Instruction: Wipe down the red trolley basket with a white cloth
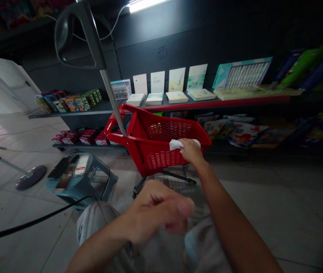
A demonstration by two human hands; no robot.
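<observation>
My right hand (192, 151) is closed on a crumpled white tissue (176, 144), pressed against the near rim of a red plastic shopping cart (152, 147). Part of the tissue sticks out on both sides of my fingers. The cart has a perforated basket, a red handle at its left end and a dark wheeled frame below. My left hand (161, 210) is curled into a loose fist in front of my knees, apart from the cart and slightly blurred. Nothing shows in its fingers.
A metal pole with a dark grey loop handle (100, 49) slants across the cart's handle. Behind runs a shelf (252, 101) of booklets and boxes, with bagged goods below. A blue-grey stool (93, 182) with items on it, a cable and a round stand base (32, 177) are at left.
</observation>
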